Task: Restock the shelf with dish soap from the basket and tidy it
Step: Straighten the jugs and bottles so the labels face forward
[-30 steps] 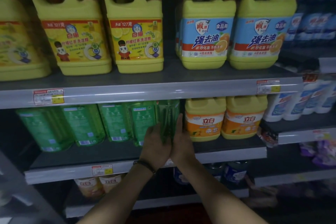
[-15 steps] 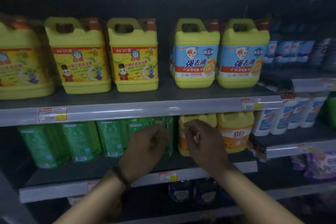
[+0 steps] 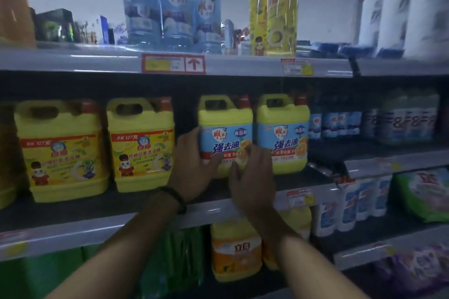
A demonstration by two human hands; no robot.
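Observation:
A yellow dish soap jug with a blue label stands on the middle shelf. My left hand grips its left side, thumb on the label's edge. My right hand lies against its lower right front, fingers spread. A matching blue-label jug stands right beside it. Two yellow jugs with yellow and red labels stand further left on the same shelf. The basket is out of sight.
Tall blue bottles, slim yellow bottles and white bottles line the top shelf. Orange-label jugs and green bottles stand below. Blue and white packs fill the right-hand shelves.
Both hands rose from the green bottles on the lower shelf to the blue-label jug on the middle shelf. The view tilted upward, bringing the top shelf into sight.

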